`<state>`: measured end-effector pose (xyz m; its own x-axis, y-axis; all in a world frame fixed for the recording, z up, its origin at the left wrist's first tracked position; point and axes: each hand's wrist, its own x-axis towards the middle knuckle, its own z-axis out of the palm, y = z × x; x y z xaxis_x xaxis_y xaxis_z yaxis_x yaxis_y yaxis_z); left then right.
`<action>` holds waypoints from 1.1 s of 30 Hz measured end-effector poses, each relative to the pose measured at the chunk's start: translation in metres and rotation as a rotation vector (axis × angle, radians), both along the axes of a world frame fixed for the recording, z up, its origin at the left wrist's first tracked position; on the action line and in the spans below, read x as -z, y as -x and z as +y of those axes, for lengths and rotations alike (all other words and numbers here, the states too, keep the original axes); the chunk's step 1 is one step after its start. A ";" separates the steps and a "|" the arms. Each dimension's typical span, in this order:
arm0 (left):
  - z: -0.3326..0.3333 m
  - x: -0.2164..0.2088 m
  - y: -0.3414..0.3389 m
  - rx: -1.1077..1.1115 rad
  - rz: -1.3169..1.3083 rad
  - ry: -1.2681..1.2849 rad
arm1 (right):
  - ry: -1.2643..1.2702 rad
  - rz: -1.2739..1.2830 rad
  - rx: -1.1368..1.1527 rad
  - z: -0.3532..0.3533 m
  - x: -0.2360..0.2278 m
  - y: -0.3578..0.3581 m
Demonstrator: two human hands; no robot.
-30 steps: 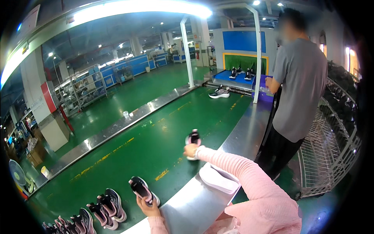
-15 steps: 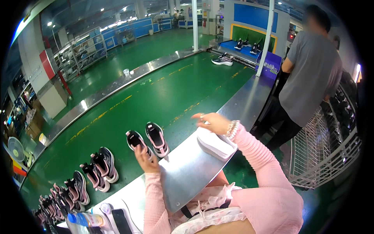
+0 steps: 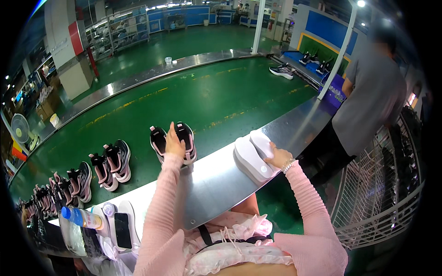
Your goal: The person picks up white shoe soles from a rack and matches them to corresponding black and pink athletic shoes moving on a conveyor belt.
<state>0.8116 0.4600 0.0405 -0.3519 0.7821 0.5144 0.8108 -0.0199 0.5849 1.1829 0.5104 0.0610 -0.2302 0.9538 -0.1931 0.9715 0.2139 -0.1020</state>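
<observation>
1. Right hand (image 3: pixel 279 157), beaded bracelet (image 3: pixel 288 166) at wrist. Grip: apparently clamped on right white sole (image 3: pixel 261 143), at outer edge, toward near end.

2. Left white sole (image 3: pixel 248 155): just beside the right, on metal tabletop (image 3: pixel 207 186). Long axes of both running away from the body, far ends leaning left. Toe end of each: not clear.

Handling, by judgement: light, firm foam-like stuff, slightly slick when smooth; little risk of breaking, some of denting. Best taken across the narrow middle, by both side edges.

3. Left hand (image 3: pixel 175 146), fingers pointing away from the body, over the pair. Grip: impossible to tell whether closed on anything; contact with either shoe likewise unclear.

4. Left shoe (image 3: pixel 158 137) and right shoe (image 3: pixel 185 132), black with pink trim: side by side on green belt (image 3: pixel 221 103), at tabletop edge. Long axes also running roughly away from the body, near parallel. Toe direction: hard to make out.

Handling, by judgement: light, soft and yielding above, stiffer below; best taken by collar or sole sides.

5. Farther left: another pair of shoes (image 3: pixel 112 164), then a longer row of shoes (image 3: pixel 59 187); nearer, phone (image 3: pixel 123 231) and blue-capped bottle (image 3: pixel 84 217).
</observation>
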 end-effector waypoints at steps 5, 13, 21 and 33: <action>0.036 -0.012 0.018 -0.121 0.016 0.472 | -0.082 -0.015 0.037 0.001 -0.014 0.001; 0.035 -0.010 0.038 -0.217 0.112 0.338 | 0.462 0.936 -0.344 -0.021 -0.083 0.118; 0.034 -0.003 0.033 -0.285 -0.017 0.227 | -0.028 0.528 -1.111 0.054 -0.050 0.238; 0.027 0.009 0.040 -0.251 -0.072 0.092 | 0.450 0.472 -0.796 0.056 -0.069 0.239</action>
<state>0.7712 0.4875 0.0312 -0.5736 0.7083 0.4114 0.7398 0.2324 0.6314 0.9439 0.5663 0.1304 -0.9092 0.3531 -0.2206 0.4048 0.6256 -0.6669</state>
